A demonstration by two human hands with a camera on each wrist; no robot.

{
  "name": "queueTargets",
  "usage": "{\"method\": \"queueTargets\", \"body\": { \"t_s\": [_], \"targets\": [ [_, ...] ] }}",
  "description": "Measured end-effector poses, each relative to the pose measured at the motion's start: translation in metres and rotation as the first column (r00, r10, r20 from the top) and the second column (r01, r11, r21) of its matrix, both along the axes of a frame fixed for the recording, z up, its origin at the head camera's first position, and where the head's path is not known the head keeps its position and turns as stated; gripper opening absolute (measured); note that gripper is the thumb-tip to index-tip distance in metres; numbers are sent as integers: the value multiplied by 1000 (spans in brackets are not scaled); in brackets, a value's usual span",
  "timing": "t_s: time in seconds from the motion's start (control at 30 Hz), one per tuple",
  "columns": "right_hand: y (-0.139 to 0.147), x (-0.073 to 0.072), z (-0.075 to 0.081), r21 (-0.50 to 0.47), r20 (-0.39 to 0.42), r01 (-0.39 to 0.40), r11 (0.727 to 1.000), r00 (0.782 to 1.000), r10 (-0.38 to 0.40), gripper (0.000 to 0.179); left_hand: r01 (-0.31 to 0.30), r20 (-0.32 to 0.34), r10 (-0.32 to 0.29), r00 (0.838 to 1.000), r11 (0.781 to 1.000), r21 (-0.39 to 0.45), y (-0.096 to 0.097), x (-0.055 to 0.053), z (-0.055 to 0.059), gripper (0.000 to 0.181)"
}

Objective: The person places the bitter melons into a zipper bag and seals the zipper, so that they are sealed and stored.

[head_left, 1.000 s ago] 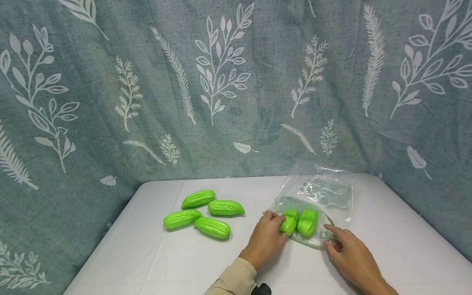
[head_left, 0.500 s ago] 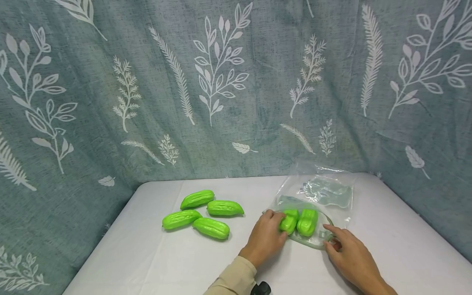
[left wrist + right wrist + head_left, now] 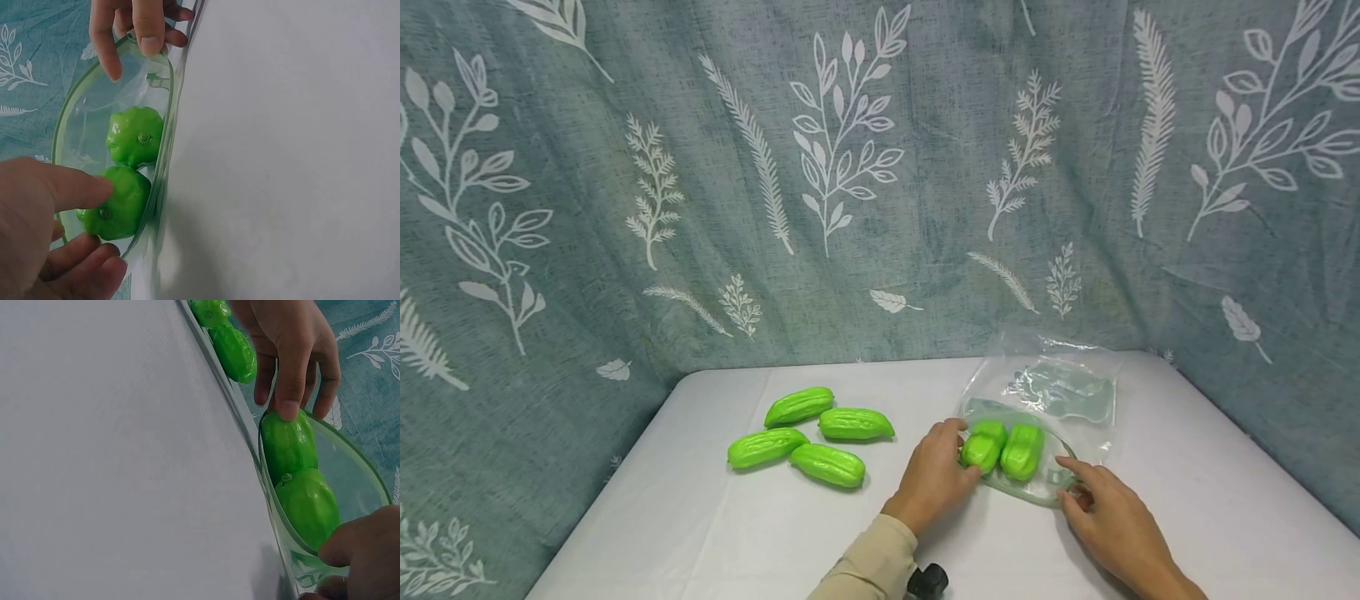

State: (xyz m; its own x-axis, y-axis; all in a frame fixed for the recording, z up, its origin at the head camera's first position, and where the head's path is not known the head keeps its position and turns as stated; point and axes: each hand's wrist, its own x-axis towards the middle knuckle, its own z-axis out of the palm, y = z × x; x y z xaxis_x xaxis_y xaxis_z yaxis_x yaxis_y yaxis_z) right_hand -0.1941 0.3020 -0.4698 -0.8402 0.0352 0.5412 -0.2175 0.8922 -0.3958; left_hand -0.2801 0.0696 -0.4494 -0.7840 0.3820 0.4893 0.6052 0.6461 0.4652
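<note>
Two bright green bitter melons lie side by side inside the mouth of a clear plastic bag (image 3: 1067, 392) with a green-edged rim. My left hand (image 3: 934, 475) is at the bag's left side, its thumb over the end of the left bitter melon (image 3: 983, 450) and its fingers spread just beyond the rim. In the left wrist view the thumb overlaps that bitter melon (image 3: 125, 206) and the fingertips stay below it. The right bitter melon (image 3: 1022, 452) rests beside it. My right hand (image 3: 1112, 521) holds the bag's right rim between thumb and fingers, keeping the mouth wide.
Several more bitter melons (image 3: 856, 423) lie grouped on the white table (image 3: 760, 533), left of the bag. A blue-green curtain (image 3: 880, 250) with white leaf prints hangs behind the table and along both sides.
My left hand has loosened from the left bitter melon and drawn slightly left, so more of it shows. The right hand stays at the bag's rim.
</note>
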Motion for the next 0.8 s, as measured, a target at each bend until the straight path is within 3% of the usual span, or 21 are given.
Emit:
{"method": "queueTargets", "body": {
  "t_s": [0.3, 0.63, 0.8],
  "targets": [
    [-1, -1, 1, 3, -12, 1, 1000, 1000, -1, 44, -41, -7, 41, 999, 999, -8, 1, -3, 0, 42],
    [-2, 0, 1, 1, -1, 3, 1000, 1000, -3, 44, -85, -105, 68, 992, 983, -164, 5, 0, -5, 21],
    [-2, 1, 2, -3, 9, 4, 1000, 1000, -4, 44, -93, -120, 68, 990, 971, -222, 6, 2, -6, 17]
  ]
}}
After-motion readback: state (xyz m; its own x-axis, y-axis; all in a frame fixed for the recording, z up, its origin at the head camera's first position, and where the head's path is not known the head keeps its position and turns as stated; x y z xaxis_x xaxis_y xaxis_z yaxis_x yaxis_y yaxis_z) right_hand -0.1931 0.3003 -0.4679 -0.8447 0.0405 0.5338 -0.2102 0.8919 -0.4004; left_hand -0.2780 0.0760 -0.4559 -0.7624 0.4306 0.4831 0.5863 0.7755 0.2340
